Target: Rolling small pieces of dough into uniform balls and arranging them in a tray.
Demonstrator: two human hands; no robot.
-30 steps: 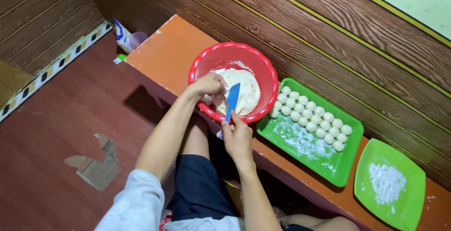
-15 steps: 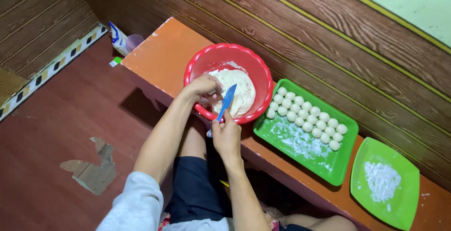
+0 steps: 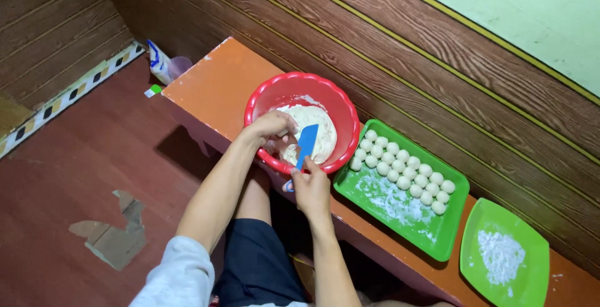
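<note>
Green tray [image 3: 437, 235] of white dough balls [image 3: 403, 171], green plate [image 3: 531, 282] of flour, perhaps a bag [image 3: 159, 62] by the wall

A bowl [image 3: 300, 98] sits on the bench [image 3: 215, 85], with dough [image 3: 319, 135] inside it. At the bowl's four o'clock, just beside it, lies a tray [image 3: 400, 219] carrying dough balls [image 3: 403, 173] along its far side and flour toward its near side. At the tray's four o'clock, a plate [image 3: 534, 244] holds a heap of flour [image 3: 500, 257]. At the bowl's ten o'clock, past the bench end, stands a packet [image 3: 159, 63].

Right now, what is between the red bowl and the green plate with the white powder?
In the head view, a green tray with rows of white dough balls sits between the red bowl and the green plate.
</note>
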